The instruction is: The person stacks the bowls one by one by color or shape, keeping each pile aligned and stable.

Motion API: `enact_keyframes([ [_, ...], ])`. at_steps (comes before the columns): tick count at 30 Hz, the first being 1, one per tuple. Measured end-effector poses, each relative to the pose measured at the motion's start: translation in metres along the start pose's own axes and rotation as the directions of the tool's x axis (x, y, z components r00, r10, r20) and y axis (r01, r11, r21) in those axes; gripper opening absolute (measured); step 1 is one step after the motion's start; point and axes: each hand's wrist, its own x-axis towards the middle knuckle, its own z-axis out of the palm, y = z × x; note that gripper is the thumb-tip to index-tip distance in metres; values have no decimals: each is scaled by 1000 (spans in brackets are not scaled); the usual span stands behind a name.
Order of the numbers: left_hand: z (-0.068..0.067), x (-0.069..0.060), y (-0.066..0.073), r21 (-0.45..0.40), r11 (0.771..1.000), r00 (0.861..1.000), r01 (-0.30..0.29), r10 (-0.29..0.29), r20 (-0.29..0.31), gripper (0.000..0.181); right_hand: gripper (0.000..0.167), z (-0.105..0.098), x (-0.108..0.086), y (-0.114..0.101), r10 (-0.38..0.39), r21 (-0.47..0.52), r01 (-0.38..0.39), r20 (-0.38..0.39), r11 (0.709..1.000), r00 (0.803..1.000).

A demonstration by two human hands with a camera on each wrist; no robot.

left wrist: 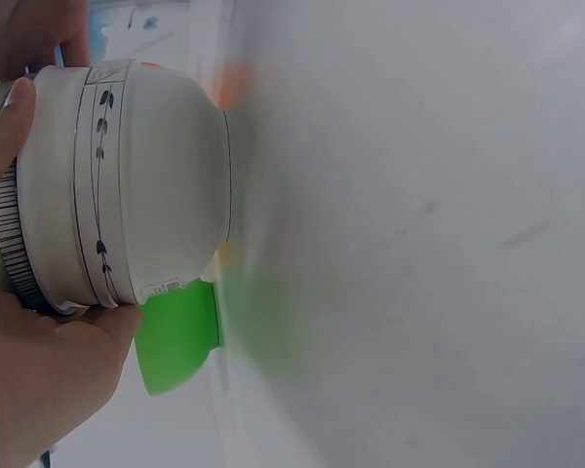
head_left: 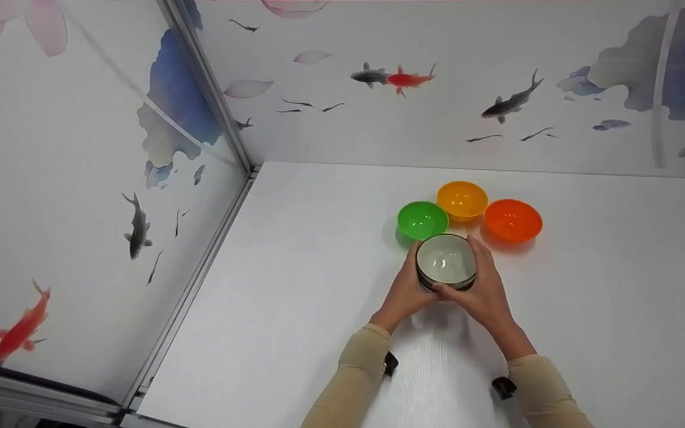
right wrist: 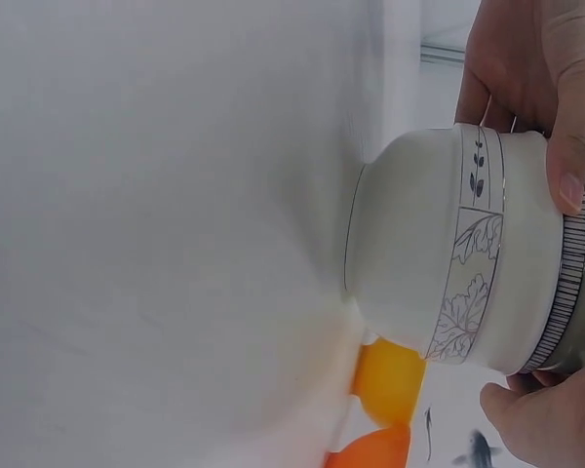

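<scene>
Both hands grip a stack of pale patterned bowls (head_left: 446,260) from its two sides, close in front of three coloured bowls. My left hand (head_left: 409,291) curls round the left side, and my right hand (head_left: 488,291) holds the right side with its thumb at the near edge. In the left wrist view the stack (left wrist: 166,185) shows a leaf band and a dark striped rim, with the left hand (left wrist: 54,375) around it. The right wrist view shows the stack's foot (right wrist: 370,229) at or just above the table; contact is unclear. The right hand (right wrist: 556,419) is at its lower edge.
A green bowl (head_left: 423,220), a yellow bowl (head_left: 462,201) and an orange bowl (head_left: 513,220) stand just beyond the stack on the white table (head_left: 289,267). Printed wall panels (head_left: 437,137) rise at the back and left, with a metal frame edge (head_left: 200,267) along the left.
</scene>
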Motion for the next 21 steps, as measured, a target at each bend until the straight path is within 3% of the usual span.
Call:
enact_keyframes([
  [15,2,-4,2,-2,1000,1000,-11,11,3,113,116,2,-5,6,35,72,-38,42,997,999],
  [21,0,-4,2,-57,998,1000,0,1,16,113,115,2,-3,4,30,67,-34,56,997,998],
])
